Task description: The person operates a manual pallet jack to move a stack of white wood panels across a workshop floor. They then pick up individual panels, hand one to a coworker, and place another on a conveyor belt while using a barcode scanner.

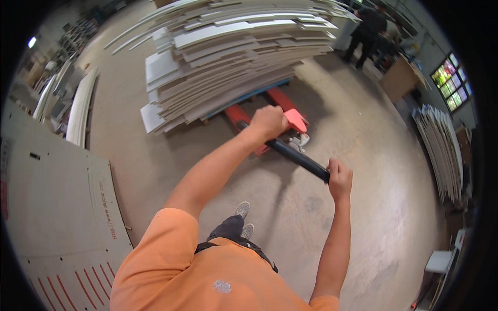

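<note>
Both my hands are on the black handle (296,154) of a red pallet jack (280,98). My left hand (268,123) is wrapped round the handle near its far-left end. At the near-right end, my right hand (340,179) is closed on the same bar. Beyond the handle, the jack's red forks run under a blue pallet (244,96). A tall, uneven stack of white and grey boards (228,67) lies on that pallet, with many edges jutting out. My left hand and forearm hide part of the jack.
A large pale machine cabinet (57,197) stands close on my left. Long white panels (82,109) lie behind it. At the far right a person in dark clothes (367,31) stands near a brown board (399,79). Upright sheets (441,150) lean along the right side.
</note>
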Tool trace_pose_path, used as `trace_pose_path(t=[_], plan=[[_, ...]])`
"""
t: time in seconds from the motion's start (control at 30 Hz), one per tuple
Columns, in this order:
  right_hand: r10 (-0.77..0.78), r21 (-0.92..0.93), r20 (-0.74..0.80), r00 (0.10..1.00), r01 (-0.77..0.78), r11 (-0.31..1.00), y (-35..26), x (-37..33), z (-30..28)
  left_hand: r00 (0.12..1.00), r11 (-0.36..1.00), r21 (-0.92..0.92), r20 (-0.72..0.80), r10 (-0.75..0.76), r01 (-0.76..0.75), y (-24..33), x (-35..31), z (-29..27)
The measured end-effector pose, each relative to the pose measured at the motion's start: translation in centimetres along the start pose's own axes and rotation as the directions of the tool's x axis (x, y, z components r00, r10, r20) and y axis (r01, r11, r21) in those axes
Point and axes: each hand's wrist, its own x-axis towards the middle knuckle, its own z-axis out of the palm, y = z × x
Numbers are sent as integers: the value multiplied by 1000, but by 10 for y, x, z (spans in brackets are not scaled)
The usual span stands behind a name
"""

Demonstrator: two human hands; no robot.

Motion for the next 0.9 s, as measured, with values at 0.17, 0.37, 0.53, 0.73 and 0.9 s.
trace_pose_path(t=[0.17,0.37,0.53,0.73,0.9], plan=[[-55,3,-13,998,55,998,-23,7,5,965,985,78,203,-164,151,-11,-2,-25],[-37,-243,199,979,86,966,18,-167,73,806,949,203,502,-313,242,-58,-180,44],[153,-363,470,870,32,931,42,-220,114,749,955,174,593,-297,241,-82,-251,83],[142,-199,425,894,-61,978,33,-139,68,840,967,213,491,-229,139,-79,-164,51],[99,-18,92,991,-98,995,16,-23,25,987,997,63,150,-64,55,-41,-41,14]])
